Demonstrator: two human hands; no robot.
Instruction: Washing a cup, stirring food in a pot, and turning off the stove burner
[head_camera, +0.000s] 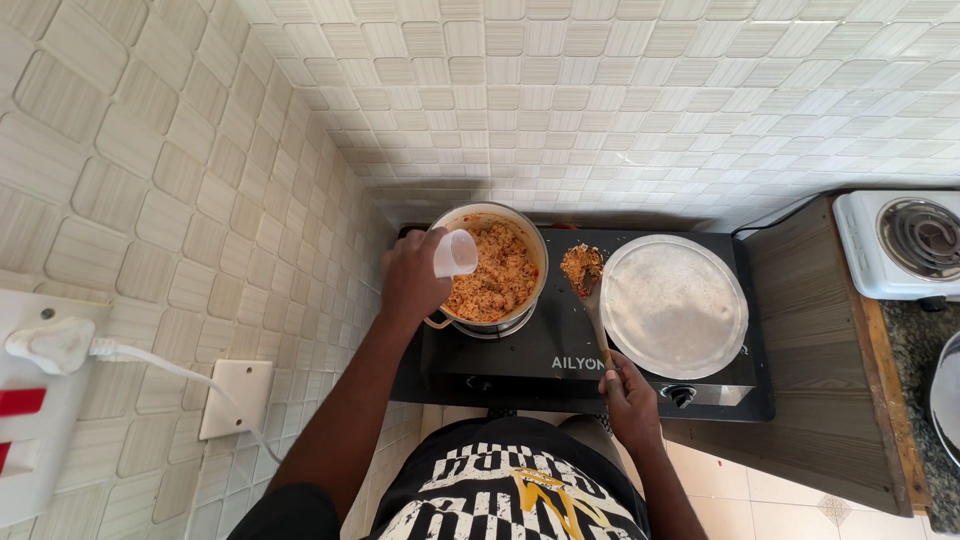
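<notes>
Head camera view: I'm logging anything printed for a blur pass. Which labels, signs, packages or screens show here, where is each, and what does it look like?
Maker's mark on the black two-burner stove: pale lettering on its front edge, between the pot of rice and the right hand.
Shirt print: white and yellow block lettering on black, bottom centre.
No packages, signs or screens.

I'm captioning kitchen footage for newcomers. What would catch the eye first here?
The round metal pot of orange-red rice on the black stove, with the left hand tipping a small clear plastic cup over it. Beside it, the right hand lifts a rice-laden wooden spoon near a round pale lid.
</notes>
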